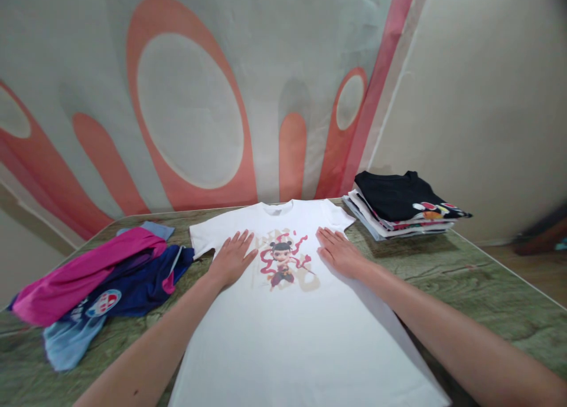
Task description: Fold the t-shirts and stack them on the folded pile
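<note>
A white T-shirt (283, 336) lies spread out on the table, its neckline at the far edge and its hem towards me. On its chest is a printed cartoon figure (282, 262) with red ribbons. My left hand (233, 258) rests flat on the shirt to the left of the print, fingers stretched out. To the right of the print, my right hand (340, 252) presses flat on the fabric near the right sleeve, its fingers extended too. Neither hand holds anything. Both sleeves lie out to the sides.
At the right back stands a stack of folded shirts (361, 215), with a black T-shirt (394, 194) on top. Loose clothes in pink, navy (133, 289) and light blue lie heaped on the left. Behind the wood-patterned table (482, 283) rises a wall (266, 70) with pink shapes.
</note>
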`<state>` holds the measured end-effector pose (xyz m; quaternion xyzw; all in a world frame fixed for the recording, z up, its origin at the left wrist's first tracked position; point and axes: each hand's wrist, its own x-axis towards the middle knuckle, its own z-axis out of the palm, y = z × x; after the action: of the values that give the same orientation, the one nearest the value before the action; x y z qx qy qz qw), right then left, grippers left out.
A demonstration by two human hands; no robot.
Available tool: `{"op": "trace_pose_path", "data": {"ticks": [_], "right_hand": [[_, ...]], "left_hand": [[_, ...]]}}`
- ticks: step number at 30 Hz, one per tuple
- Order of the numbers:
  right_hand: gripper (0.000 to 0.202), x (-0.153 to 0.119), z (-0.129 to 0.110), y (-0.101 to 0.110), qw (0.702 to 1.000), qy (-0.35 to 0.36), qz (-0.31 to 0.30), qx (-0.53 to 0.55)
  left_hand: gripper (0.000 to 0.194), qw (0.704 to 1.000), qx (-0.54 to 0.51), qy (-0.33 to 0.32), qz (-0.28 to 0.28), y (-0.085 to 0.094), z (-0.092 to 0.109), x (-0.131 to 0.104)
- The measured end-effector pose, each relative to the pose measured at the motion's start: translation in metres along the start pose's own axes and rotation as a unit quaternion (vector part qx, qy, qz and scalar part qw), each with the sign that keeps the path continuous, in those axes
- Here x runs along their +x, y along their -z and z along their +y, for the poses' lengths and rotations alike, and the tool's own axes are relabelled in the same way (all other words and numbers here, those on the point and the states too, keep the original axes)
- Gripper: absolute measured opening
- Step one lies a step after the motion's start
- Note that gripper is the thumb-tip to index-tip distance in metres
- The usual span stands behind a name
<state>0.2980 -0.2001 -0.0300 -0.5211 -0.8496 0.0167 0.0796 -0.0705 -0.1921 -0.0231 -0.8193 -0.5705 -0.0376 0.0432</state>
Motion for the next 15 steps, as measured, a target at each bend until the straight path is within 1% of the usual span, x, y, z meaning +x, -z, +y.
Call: {"op": "trace_pose_path", "data": {"ticks": [2,4,5,7,9,12,13,15], "right_hand": [[0.06,-0.003,0.005,0.001,1.0,0.003,0.001,0.001],[0.059,-0.004,0.004,0.004,1.0,-0.001,-0.004,0.002],[0.059,-0.005,0.0,0.006,1.0,-0.011,-0.005,0.001],[0.058,-0.011,-0.017,0.01,0.999,-0.033,0.001,0.001],[0.058,-0.024,-0.042,0.013,1.0,-0.018,0.012,0.012],[0.059,-0.052,-0.078,0.014,0.996,0.077,0.013,0.048],[0.059,-0.061,-0.085,0.015,0.994,0.097,0.011,0.055],[0.059,-0.078,-0.088,0.017,0.993,0.104,0.004,0.06]], "left_hand": [[0.064,1.0,0.008,-0.001,0.003,0.002,-0.004,-0.003],[0.062,1.0,0.023,0.008,-0.002,0.007,-0.003,-0.007],[0.062,0.999,0.032,0.018,-0.006,0.011,0.0,-0.01],[0.063,0.999,0.045,0.03,-0.005,0.019,0.014,-0.019],[0.066,0.999,0.034,0.003,0.009,0.024,0.036,-0.034],[0.064,0.997,-0.002,-0.081,0.015,0.028,0.067,-0.063],[0.062,0.995,-0.008,-0.1,0.011,0.028,0.072,-0.072],[0.06,0.994,-0.01,-0.111,0.006,0.029,0.073,-0.089]]}}
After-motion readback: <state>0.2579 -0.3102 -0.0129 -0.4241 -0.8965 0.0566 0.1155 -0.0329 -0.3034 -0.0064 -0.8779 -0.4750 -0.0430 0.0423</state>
